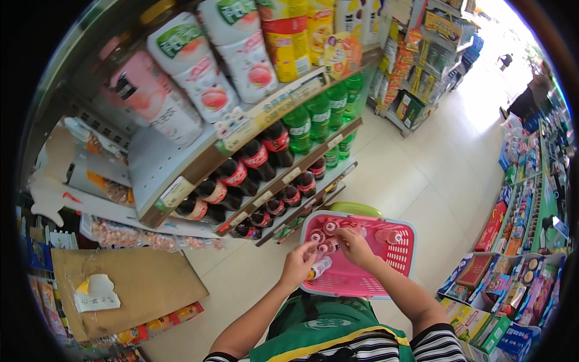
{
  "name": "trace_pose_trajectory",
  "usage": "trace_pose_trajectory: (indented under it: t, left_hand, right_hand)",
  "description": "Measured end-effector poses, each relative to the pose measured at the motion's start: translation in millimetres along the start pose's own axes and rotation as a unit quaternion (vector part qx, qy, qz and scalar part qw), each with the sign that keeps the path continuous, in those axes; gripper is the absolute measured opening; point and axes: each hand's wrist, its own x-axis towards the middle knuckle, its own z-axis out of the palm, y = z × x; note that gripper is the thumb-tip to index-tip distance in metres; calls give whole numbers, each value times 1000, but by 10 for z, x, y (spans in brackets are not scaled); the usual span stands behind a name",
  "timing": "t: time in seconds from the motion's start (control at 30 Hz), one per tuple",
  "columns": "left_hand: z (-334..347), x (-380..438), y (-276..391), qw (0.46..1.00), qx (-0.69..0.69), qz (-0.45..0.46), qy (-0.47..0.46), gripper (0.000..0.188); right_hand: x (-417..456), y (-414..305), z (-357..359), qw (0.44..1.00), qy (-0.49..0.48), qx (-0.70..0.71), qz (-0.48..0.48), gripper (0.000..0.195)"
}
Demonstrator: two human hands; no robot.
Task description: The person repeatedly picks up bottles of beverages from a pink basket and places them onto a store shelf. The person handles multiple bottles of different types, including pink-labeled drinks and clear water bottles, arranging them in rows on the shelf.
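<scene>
Both of my hands are inside a pink plastic shopping basket (362, 280) in front of my body. My left hand (299, 262) is over the basket's left side, at the pink-capped drink bottles (317, 236) and just above a white bottle with a yellow part (322, 267). Near the same bottles, my right hand (355, 246) has its fingers bent at the cap of one; whether either hand grips a bottle cannot be told. Another pink drink bottle (388, 236) lies apart in the basket's upper right corner.
A drinks shelf (158, 181) with peach drink bottles (217, 86), cola bottles (233, 174) and green soda bottles (296, 126) rises at left. A cardboard box (149, 280) stands lower left. Snack racks (427, 59) and packed goods (497, 289) line the right. A person (529, 97) is far off.
</scene>
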Motion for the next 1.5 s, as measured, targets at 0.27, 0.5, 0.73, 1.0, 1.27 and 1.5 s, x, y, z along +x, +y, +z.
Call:
trace_pose_trajectory:
  t: [0.27, 0.5, 0.73, 1.0, 1.27, 1.5]
  left_hand:
    - [303, -207, -660, 981, 97, -105, -128, 38]
    - [454, -141, -685, 972, 108, -130, -161, 36]
    - [599, -28, -712, 974, 121, -87, -169, 39]
    - [789, 199, -526, 950, 184, 89, -234, 74]
    - [789, 166, 738, 938, 111, 120, -304, 74]
    - [543, -5, 1058, 962, 13, 140, -234, 74]
  right_hand:
    - [-804, 1100, -364, 920, 142, -325, 167, 37]
    - [-1159, 1669, -492, 878, 90, -416, 220, 33]
    - [-1106, 1410, -488, 924, 13, -333, 186, 24]
    - [-943, 91, -923, 989, -23, -144, 33, 17]
    - [-538, -1149, -1452, 994, -60, -73, -56, 27]
    - [-468, -1382, -1378, 998, -10, -33, -59, 55]
